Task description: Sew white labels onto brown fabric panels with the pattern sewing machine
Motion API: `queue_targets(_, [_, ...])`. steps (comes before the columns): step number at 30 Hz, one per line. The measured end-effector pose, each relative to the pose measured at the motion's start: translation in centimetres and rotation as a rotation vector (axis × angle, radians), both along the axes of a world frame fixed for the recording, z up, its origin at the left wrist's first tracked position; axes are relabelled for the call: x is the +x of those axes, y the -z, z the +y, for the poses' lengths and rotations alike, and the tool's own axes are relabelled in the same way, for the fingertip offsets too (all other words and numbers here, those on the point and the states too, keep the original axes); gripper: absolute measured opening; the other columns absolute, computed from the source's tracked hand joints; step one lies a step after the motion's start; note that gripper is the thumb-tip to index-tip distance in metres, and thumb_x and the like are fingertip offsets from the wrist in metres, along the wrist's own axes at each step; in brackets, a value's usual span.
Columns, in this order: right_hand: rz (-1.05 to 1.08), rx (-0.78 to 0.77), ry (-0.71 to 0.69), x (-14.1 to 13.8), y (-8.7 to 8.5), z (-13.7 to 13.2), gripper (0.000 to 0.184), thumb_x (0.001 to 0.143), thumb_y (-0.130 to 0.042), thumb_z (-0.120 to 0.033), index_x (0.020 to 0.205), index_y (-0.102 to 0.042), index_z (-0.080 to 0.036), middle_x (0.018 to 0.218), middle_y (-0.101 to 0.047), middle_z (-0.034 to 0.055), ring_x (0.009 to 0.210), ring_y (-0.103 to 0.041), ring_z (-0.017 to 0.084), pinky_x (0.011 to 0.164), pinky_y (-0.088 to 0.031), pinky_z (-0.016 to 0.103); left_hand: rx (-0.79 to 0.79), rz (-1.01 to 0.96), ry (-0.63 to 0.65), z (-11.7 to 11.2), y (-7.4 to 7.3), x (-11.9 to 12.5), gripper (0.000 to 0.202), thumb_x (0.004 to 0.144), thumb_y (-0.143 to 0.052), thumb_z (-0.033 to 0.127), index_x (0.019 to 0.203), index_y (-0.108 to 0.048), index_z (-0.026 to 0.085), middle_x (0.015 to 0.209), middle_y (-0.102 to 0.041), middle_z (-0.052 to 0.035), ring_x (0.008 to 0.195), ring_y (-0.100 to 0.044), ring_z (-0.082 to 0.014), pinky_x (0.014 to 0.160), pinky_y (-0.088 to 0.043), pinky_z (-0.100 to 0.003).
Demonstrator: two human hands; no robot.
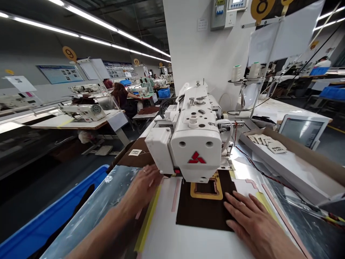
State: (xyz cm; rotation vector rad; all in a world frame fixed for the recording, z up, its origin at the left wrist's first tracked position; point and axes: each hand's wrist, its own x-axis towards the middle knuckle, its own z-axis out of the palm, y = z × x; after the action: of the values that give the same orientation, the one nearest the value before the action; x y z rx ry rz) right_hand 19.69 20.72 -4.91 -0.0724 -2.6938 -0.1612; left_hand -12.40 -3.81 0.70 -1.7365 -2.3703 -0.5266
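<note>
A white sewing machine (196,144) with a red three-part emblem stands in front of me. Under its head lies a dark brown fabric piece (201,214), with a yellow clamp frame (206,194) on top. My right hand (253,216) rests palm down, fingers spread, touching the right edge of that fabric. My left hand (148,181) is at the machine's left side, near a white box on the head; its fingertips are blurred and partly hidden. Behind it lies another brown piece (144,158) bearing a cream label (135,152) with black lettering.
To the right, a cardboard box (285,169) holds several cream labels (275,144), beside a tilted screen (302,131). Thread cones (236,73) stand behind. A blue bin (61,212) is at lower left. Cables and tools lie at right. A co-worker (121,95) sits at another table.
</note>
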Motion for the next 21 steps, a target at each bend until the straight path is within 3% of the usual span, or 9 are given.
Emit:
queue_targets(2, [0.007,0.003,0.003,0.0,0.3,-0.1,0.038,0.107,-0.051,-0.044,0.134,-0.072,-0.028,0.147,-0.063,0.0011,0.123,-0.069,0.033,0.095,-0.058,0.055,-0.03,-0.012,0.11,-1.3,0.7,3.4,0.038,0.113,-0.043,0.036,0.142,-0.064,0.024,0.138,-0.069,-0.0056,0.13,-0.064,-0.0231,0.12,-0.044,-0.04])
queue_targets(4, [-0.004,-0.025,0.044,-0.5,0.7,-0.1,0.037,0.108,-0.048,-0.042,0.134,-0.072,-0.029,0.148,-0.061,0.0016,0.127,-0.067,0.033,0.098,-0.057,0.056,-0.068,0.029,0.261,-2.0,1.4,5.9,0.04,0.113,-0.041,0.033,0.149,-0.058,0.024,0.145,-0.065,-0.0062,0.142,-0.054,-0.024,0.128,-0.033,-0.046])
queue_targets(6, [-0.011,-0.05,0.071,-0.9,0.9,-0.1,0.038,0.108,-0.047,-0.04,0.134,-0.072,-0.029,0.149,-0.06,0.0029,0.13,-0.064,0.034,0.1,-0.056,0.057,-0.108,0.063,0.295,-2.2,2.0,7.1,0.042,0.114,-0.042,0.032,0.153,-0.053,0.024,0.151,-0.06,-0.0071,0.149,-0.045,-0.0248,0.131,-0.025,-0.049])
queue_targets(10, [0.016,-0.042,0.048,-0.5,0.8,-0.1,0.039,0.107,-0.048,-0.038,0.137,-0.07,-0.027,0.152,-0.057,0.0049,0.132,-0.063,0.034,0.1,-0.057,0.055,-0.131,0.089,0.255,-2.4,2.3,7.0,0.042,0.114,-0.045,0.035,0.153,-0.053,0.022,0.156,-0.054,-0.0074,0.152,-0.041,-0.0254,0.131,-0.025,-0.048])
queue_targets(16, [0.035,-0.002,-0.088,0.8,0.1,0.7,0.04,0.103,-0.06,-0.045,0.14,-0.068,-0.031,0.145,-0.064,0.0003,0.125,-0.068,0.027,0.097,-0.06,0.042,-0.095,0.086,0.25,-3.8,2.4,8.0,0.04,0.112,-0.046,0.035,0.148,-0.059,0.023,0.156,-0.054,-0.0091,0.149,-0.045,-0.0283,0.128,-0.033,-0.049])
queue_targets(18, [0.069,0.032,-0.13,0.9,0.8,1.1,0.044,0.102,-0.061,-0.049,0.142,-0.066,-0.031,0.145,-0.064,-0.0001,0.123,-0.07,0.027,0.093,-0.062,0.04,-0.091,0.119,0.248,-4.2,2.7,8.4,0.043,0.113,-0.043,0.04,0.148,-0.058,0.02,0.155,-0.054,-0.0106,0.15,-0.044,-0.0283,0.128,-0.032,-0.048])
queue_targets(21, [0.167,0.026,-0.196,1.3,3.3,1.3,0.048,0.104,-0.057,-0.048,0.151,-0.056,-0.041,0.139,-0.068,-0.0048,0.113,-0.075,0.026,0.086,-0.063,0.038,-0.062,0.183,0.262,-4.5,3.6,8.6,0.051,0.114,-0.035,0.053,0.144,-0.059,0.021,0.147,-0.063,-0.0092,0.148,-0.047,-0.0247,0.131,-0.024,-0.044])
